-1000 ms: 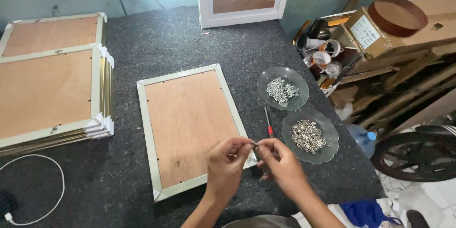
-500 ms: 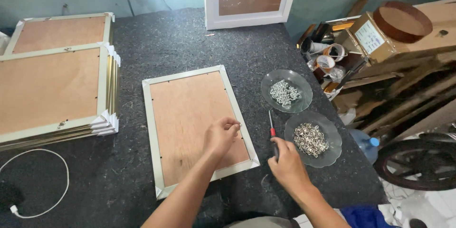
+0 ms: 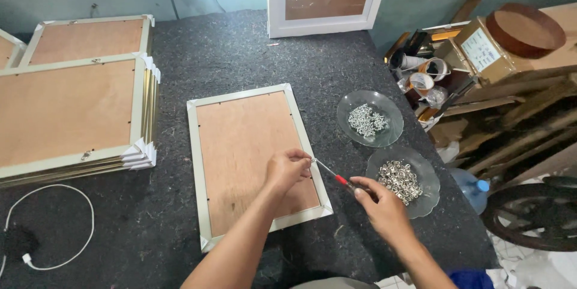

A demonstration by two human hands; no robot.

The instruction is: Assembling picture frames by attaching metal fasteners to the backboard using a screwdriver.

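I see my left hand [image 3: 288,169] resting on the right edge of the pale-framed picture frame with a brown wooden backing board [image 3: 252,159], which lies face down on the dark felt-covered counter [image 3: 240,54]; its fingertips are pinched together on something too small to tell. My right hand [image 3: 381,205] has its grip clamped on the red-handled screwdriver [image 3: 332,175], whose tip meets the left fingertips at the frame edge. Just beside it sits a clear glass plate of metal hangers [image 3: 402,181]; farther back, a clear glass plate of silver screws [image 3: 368,119].

Left hand [image 3: 288,169] reaches forward, fingers pinched together. Right hand [image 3: 380,205] sits just beside it, fingers curled closed.
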